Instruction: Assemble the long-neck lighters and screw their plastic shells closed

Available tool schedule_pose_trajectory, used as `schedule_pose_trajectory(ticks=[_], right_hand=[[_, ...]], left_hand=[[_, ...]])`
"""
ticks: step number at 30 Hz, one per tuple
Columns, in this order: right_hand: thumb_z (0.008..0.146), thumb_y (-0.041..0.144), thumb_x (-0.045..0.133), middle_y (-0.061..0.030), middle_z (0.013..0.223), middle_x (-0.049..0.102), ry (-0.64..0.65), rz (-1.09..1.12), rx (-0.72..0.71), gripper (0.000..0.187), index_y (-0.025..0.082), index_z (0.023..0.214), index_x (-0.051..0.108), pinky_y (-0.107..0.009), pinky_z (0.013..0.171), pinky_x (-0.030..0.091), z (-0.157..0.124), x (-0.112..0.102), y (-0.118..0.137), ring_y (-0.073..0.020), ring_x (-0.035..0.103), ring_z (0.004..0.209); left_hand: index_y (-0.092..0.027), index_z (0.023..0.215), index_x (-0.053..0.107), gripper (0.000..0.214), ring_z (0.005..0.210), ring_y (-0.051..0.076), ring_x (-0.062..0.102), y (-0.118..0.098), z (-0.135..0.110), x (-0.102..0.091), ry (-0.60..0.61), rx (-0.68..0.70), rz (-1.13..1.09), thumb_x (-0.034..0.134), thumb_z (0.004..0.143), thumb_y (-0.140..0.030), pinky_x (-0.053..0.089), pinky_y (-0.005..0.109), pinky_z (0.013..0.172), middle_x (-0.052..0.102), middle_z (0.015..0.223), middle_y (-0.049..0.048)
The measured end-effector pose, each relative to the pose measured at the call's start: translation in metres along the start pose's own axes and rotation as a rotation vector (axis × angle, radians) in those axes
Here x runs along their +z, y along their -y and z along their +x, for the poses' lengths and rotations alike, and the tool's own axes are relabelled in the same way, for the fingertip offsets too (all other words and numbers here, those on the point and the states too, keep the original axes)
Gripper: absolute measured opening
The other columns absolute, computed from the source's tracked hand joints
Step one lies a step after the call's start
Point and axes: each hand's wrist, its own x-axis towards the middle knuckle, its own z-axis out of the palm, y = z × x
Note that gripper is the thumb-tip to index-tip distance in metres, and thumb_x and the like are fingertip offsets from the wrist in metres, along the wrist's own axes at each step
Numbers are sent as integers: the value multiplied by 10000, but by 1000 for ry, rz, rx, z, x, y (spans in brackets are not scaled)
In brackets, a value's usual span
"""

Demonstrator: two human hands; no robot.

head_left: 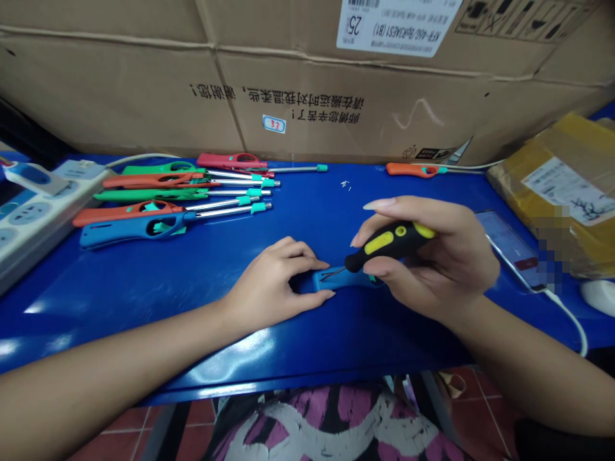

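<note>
My left hand is curled over one end of the blue lighter, fingertips pinning it flat to the bench right in front of me. My right hand is closed round the screwdriver, thumb and fingers pinching the black and yellow handle. The thin tip meets the lighter just beside my left fingertips. That closeness is my main worry: if the tip skids off the plastic, I think it would jab straight into my left fingers. The bench looks glossy, so the lighter could slide away under a sideways push, since I pin only one end. The tool comes in at a low slant, which I judge makes a slip likelier than a straight-down push would. My right wrist is near the phone and its cable, and a sudden jerk back could knock them. The other lighters lie well apart to the left, out of harm
</note>
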Motion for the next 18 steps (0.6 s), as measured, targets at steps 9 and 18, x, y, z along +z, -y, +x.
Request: schedule_pose_trajectory(ticks=[9,18], right_hand=[[909,371,712,-54,1131,743,14,30,0,379,303,1265,601,-370,766,627,2,-2,1,-203,738,825],[894,382,731,-36,1144,739,-19,19,-48,400,315,1267,602,-339,698,617,0,1,-2,-198,743,798]], left_hand=[[-206,1022,745,241,870,195,604,0,1,-1,2,1,4,782,836,-353,509,370,810,703,967,41],[-199,1003,745,226,865,198,602,0,1,-1,4,2,-1,781,835,-346,510,379,817,703,960,43]])
